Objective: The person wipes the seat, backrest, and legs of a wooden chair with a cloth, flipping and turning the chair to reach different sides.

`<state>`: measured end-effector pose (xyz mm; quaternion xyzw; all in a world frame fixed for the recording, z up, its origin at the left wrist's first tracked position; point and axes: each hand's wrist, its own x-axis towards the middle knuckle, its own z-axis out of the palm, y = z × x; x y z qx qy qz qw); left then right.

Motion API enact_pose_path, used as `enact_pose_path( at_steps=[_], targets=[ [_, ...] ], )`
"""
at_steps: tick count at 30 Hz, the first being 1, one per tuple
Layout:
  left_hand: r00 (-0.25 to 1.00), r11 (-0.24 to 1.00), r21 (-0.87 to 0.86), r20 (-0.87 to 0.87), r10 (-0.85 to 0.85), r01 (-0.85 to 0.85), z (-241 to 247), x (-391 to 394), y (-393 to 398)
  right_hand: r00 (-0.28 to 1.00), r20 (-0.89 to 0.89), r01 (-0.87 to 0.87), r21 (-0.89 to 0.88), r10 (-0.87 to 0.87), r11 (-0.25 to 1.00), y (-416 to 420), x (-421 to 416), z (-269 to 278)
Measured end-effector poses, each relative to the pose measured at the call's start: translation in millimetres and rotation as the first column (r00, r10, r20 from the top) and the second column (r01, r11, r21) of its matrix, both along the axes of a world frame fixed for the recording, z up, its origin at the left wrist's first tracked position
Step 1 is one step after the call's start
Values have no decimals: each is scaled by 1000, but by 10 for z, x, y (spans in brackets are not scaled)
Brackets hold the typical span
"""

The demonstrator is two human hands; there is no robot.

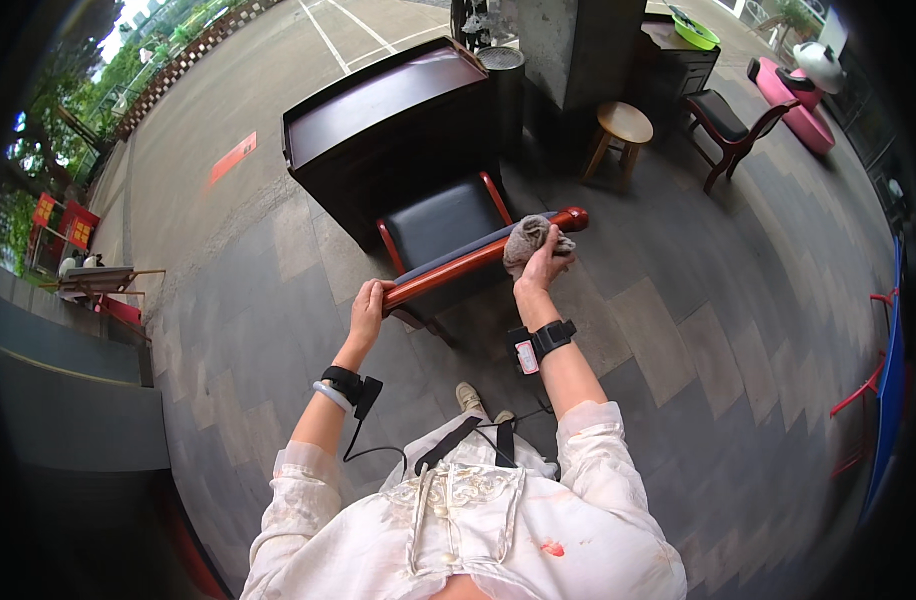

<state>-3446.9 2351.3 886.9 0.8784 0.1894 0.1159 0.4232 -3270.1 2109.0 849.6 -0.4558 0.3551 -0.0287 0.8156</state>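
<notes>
A chair with a reddish-brown wooden frame stands before me, its back towards me and its black padded seat [446, 222] facing a dark wooden desk [386, 105]. My left hand [368, 306] grips the left end of the chair's polished top rail [450, 266]. Bunched in my right hand [542, 262] is a grey-brown cloth [525, 244], pressed against the rail near its right end. The rounded knob [572, 219] at that end sticks out past the cloth. Part of the rail under the cloth is hidden.
A round wooden stool [624, 124] and another black-seated chair [728, 124] stand beyond, near a concrete pillar [545, 52]. A dark bin [500, 75] is beside the desk. At the far right is a blue panel [887, 375]; a low grey wall [75, 405] runs along the left.
</notes>
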Motion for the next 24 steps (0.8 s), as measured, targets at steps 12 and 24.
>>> enact_pose_path(
  at_steps=[12,24],
  targets=[
    [990,798,-591,4,-141,116,197,-520,487,650,289,-482,-559,703,675,864,-1590,590],
    [981,441,-888,47,-190,128,215,-1046,1765,580,71,-148,-970,812,191,2472,-2105,915]
  ],
)
